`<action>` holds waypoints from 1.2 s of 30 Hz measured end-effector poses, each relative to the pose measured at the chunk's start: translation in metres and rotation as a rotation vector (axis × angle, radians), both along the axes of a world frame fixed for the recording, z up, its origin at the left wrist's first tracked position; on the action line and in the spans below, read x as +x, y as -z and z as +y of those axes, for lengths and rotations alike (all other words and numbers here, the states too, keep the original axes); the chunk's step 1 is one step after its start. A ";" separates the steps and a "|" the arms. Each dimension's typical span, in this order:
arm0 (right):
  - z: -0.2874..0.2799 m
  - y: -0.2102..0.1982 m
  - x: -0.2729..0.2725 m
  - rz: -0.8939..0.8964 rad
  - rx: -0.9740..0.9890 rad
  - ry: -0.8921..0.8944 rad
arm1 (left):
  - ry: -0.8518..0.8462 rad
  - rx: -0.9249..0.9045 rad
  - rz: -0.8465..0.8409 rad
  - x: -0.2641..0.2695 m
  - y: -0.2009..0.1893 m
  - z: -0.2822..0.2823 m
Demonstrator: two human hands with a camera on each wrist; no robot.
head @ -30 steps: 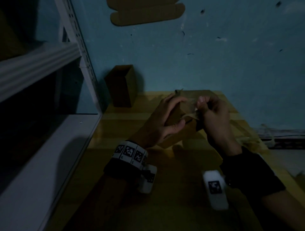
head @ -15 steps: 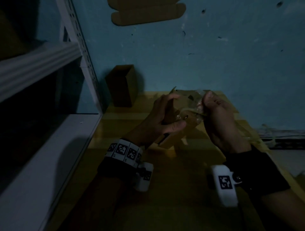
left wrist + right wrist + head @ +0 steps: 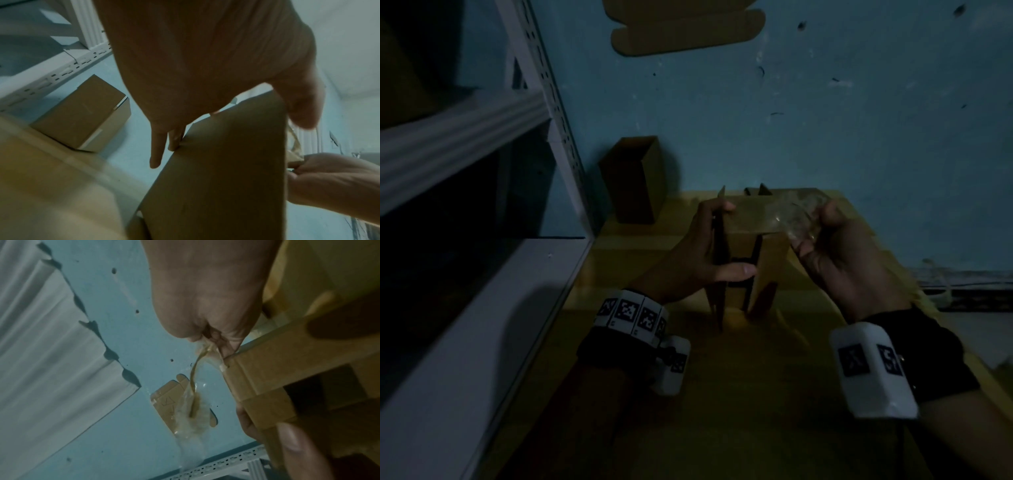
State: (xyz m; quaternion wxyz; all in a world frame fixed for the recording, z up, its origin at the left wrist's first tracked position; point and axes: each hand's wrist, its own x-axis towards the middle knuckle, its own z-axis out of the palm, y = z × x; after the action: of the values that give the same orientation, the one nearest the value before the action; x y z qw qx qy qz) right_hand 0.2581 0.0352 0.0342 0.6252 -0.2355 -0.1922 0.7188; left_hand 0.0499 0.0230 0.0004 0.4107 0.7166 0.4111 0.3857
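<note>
The tape has peeled right across now: your right hand pinches it, left hand grips the box, nearly unsealed.

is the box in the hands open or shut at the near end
Open. The near flaps of the cardboard box in the left hand splay apart, with the dark inside showing between them.

A yellow wooden table bears a small brown cardboard box, standing just beside the white shelf post.
</note>
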 end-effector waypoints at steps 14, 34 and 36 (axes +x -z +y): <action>-0.010 0.005 0.003 -0.652 0.338 0.035 | -0.138 0.221 0.187 0.002 -0.006 0.000; 0.000 0.019 0.002 -1.260 0.577 0.277 | -0.259 0.396 0.239 0.011 -0.008 0.006; 0.001 0.019 0.003 -1.272 0.584 0.302 | -0.253 0.391 0.262 0.010 -0.009 0.006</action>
State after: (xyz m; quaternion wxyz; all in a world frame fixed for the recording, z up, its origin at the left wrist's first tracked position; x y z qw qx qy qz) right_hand 0.2615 0.0365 0.0148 0.5223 -0.4558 -0.6694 0.2670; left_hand 0.0603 0.0291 0.0093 0.1563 0.7691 0.4648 0.4099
